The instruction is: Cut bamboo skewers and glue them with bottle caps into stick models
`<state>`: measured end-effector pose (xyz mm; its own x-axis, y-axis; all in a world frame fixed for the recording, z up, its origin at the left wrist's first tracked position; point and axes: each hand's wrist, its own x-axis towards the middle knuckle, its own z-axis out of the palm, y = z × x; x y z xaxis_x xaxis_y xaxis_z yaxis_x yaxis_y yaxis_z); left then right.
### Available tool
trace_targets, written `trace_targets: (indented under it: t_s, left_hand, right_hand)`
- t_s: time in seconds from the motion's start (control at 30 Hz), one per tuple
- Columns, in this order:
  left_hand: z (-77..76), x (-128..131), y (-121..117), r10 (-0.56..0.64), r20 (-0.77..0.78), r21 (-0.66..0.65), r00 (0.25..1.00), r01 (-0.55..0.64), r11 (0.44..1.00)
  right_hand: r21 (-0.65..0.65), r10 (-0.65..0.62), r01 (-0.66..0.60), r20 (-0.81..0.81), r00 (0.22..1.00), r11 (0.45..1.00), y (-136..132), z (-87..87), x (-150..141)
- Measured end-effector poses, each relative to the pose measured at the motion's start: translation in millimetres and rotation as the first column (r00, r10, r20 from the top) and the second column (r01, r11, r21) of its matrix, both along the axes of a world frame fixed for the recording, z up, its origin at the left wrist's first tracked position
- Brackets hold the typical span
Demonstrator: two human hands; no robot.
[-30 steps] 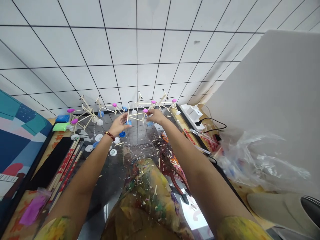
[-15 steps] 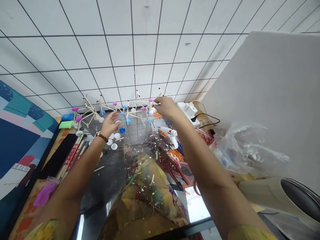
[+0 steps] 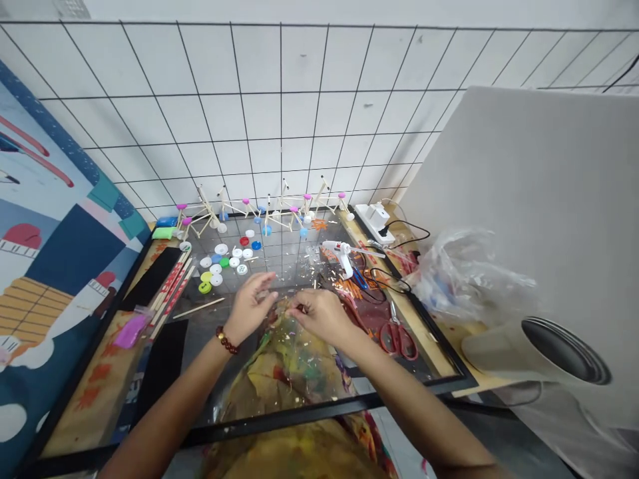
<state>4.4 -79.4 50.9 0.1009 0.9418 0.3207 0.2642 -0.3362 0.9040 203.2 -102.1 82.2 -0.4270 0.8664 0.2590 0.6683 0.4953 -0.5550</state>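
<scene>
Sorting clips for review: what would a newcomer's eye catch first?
Pink-topped stick models line the far edge of the table. Multicoloured caps cluster left of centre; a white glue gun lies right. Nearer, the left hand and right hand are close together.

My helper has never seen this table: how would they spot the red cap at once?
Start at the white tiled wall and the row of stick models before it. Nearer the viewer, left of centre, lies a loose group of round caps. The red cap, towards its far right beside a blue cap, is the only red one.
</scene>
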Motion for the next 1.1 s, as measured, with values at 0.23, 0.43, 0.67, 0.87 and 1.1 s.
trace_targets:
  t_s: [0.23, 0.43, 0.67, 0.87, 1.1]
  left_hand:
    - [-34.6, -4.4, -29.6, 0.145, -0.101, 0.132, 0.984, -0.131, 0.983]
    - [-44.2, -15.6, -27.1, 0.285, -0.166, 0.382, 0.944, -0.205, 0.901]
    - [-42.1, -13.3, -33.7, 0.258, -0.244, 0.436, 0.935, -0.133, 0.890]
    - [-42.0, -14.2, -31.6, 0.270, -0.233, 0.373, 0.934, -0.170, 0.912]
    - [-40.1, -15.4, -30.4, 0.266, -0.223, 0.376, 0.938, -0.169, 0.911]
  right_hand:
    - [0.181, 0.249, -0.247, 0.008, 0.968, 0.952, -41.5, -29.6, -29.0]
    - [0.442, 0.127, -0.202, 0.193, 0.973, 0.874, -27.6, -56.7, -34.6]
    - [0.488, 0.045, -0.107, 0.137, 0.990, 0.866, -18.3, -62.0, -22.7]
    - [0.451, 0.043, -0.073, 0.075, 0.996, 0.889, -18.6, -67.3, -21.9]
    - [0.480, 0.138, -0.137, 0.032, 0.990, 0.866, -16.6, -73.4, -30.1]
